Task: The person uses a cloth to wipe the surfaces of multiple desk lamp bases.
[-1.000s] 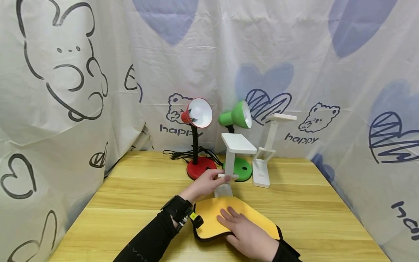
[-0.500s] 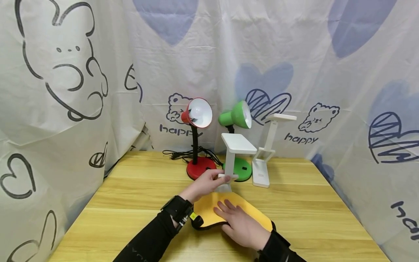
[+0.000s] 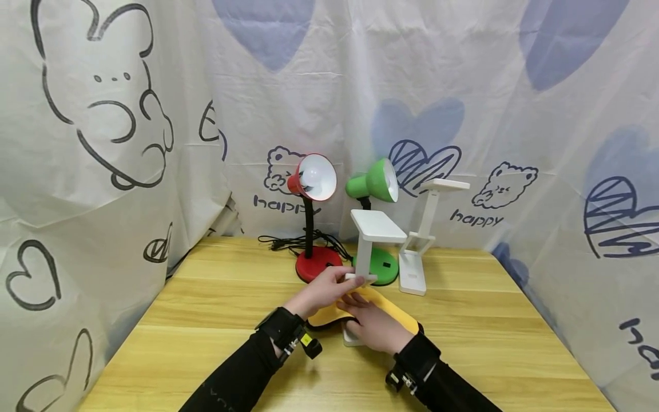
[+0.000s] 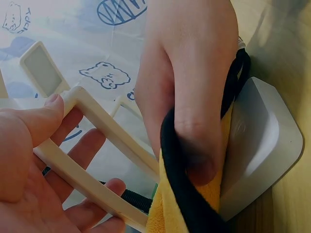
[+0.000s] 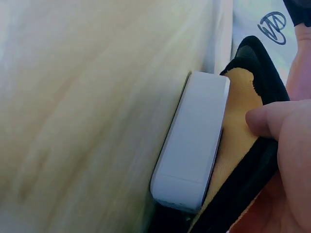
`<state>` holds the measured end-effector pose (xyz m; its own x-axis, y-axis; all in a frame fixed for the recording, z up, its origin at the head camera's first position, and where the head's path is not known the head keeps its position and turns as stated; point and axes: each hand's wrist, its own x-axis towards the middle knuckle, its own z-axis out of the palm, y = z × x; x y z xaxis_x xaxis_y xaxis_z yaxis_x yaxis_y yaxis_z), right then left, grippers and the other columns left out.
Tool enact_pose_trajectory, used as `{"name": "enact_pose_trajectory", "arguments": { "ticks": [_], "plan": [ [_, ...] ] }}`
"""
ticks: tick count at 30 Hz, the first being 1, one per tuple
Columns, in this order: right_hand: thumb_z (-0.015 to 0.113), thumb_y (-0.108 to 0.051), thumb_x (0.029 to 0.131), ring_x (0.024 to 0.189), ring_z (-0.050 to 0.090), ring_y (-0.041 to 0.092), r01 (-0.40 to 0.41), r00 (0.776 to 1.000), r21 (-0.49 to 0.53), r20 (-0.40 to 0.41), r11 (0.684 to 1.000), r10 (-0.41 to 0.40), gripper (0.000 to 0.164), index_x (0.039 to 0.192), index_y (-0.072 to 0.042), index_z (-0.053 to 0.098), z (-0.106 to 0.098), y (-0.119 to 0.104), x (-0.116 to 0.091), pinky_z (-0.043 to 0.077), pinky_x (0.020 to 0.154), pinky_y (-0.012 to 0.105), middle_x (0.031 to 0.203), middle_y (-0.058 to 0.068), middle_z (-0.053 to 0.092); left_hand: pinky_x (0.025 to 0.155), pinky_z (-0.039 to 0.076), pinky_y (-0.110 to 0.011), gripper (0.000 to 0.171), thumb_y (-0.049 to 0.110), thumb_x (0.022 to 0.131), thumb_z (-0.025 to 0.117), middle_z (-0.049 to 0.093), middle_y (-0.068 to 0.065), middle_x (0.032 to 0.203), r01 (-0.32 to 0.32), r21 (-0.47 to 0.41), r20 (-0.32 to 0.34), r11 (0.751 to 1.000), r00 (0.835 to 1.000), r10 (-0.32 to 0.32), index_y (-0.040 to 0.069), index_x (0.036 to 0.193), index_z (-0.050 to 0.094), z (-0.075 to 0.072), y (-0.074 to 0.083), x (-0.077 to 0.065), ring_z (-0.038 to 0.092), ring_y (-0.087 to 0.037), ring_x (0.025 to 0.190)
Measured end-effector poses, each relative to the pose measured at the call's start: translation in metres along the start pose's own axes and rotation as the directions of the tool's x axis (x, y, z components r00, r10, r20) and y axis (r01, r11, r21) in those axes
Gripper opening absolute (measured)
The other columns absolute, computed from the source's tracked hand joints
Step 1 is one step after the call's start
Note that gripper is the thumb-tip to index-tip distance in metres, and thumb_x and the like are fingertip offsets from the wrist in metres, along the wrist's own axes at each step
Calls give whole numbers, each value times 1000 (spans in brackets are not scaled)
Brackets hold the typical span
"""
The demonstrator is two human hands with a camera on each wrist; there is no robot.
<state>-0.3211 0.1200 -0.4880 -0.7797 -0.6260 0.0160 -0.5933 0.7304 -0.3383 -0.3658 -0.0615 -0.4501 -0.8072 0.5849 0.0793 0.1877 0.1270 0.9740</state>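
Note:
A white folding desk lamp [image 3: 378,227] stands at the middle of the table. My left hand [image 3: 325,290] grips its pale support frame [image 4: 114,131], thumb on one side and fingers through the gap. A yellow cloth [image 3: 393,309] with black edging lies over the back part of the lamp's base [image 3: 351,337]; the base's near end shows below the cloth. My right hand [image 3: 378,328] holds the cloth from above. In the right wrist view its thumb [image 5: 265,119] presses the cloth's yellow underside, beside the white base [image 5: 194,141]. The right fingertips are partly hidden behind the left hand.
Behind stand a red lamp [image 3: 312,178] and a green lamp [image 3: 376,182], with black cords [image 3: 288,243] at their bases. A second white folding lamp [image 3: 427,229] is at the right. A printed curtain [image 3: 329,86] encloses the wooden table [image 3: 221,297].
The right hand has slid the yellow cloth away from me along the lamp's base, uncovering its near end. My left hand keeps its grip on the lamp.

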Motion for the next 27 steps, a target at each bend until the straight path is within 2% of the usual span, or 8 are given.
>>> {"name": "enact_pose_trajectory", "arguments": {
  "ticks": [2,5,8,12,17,23,27],
  "plan": [
    [42,-30,103,147,21,27,-4,1000,-10,-4,1000,4,47,148,-17,39,1,-1,-2,25,113,55,159,2,23,97,41,-53,28,46,93,60,65,-4,124,-2,34,-14,999,1000,2,33,117,68,0,0,0,62,-29,112],
    [45,-31,102,146,22,30,-16,1000,-20,-2,1000,16,48,148,-18,40,3,-5,-8,26,112,56,158,6,27,95,42,-45,28,50,92,60,64,8,123,2,98,-45,995,999,3,37,115,68,1,1,0,58,-16,114],
    [47,-34,102,145,24,32,-28,1000,-18,7,999,29,49,148,-20,41,5,-11,-17,28,111,56,156,8,32,94,42,-42,28,53,91,60,64,13,120,13,127,-59,992,998,-5,39,113,68,0,0,1,57,-14,111],
    [49,-33,101,145,27,31,-33,999,-23,39,999,34,49,148,-23,40,5,-19,-30,30,110,56,155,7,35,94,42,-42,27,54,90,59,64,12,118,12,140,-60,990,998,-3,40,113,68,-1,-2,2,58,-16,110],
    [50,-27,99,144,28,29,-26,997,1,73,1000,26,49,148,-26,40,4,-31,-51,32,108,59,155,4,35,94,41,-41,28,54,90,60,64,12,117,13,152,-73,988,997,-2,40,113,68,-2,-1,2,55,-14,111],
    [51,-30,99,144,30,28,-18,995,-3,96,1000,18,50,148,-29,39,4,-38,-68,35,105,59,154,3,35,93,43,-43,33,48,93,60,67,-4,116,10,143,-77,990,997,1,25,115,69,0,2,0,57,-17,103],
    [51,-30,99,144,30,28,-26,995,10,98,1000,25,50,147,-29,39,4,-39,-70,35,105,59,155,3,35,92,44,-41,36,47,93,59,67,-3,115,9,145,-71,989,997,1,23,117,69,0,3,0,58,-18,104]
  ]
}}
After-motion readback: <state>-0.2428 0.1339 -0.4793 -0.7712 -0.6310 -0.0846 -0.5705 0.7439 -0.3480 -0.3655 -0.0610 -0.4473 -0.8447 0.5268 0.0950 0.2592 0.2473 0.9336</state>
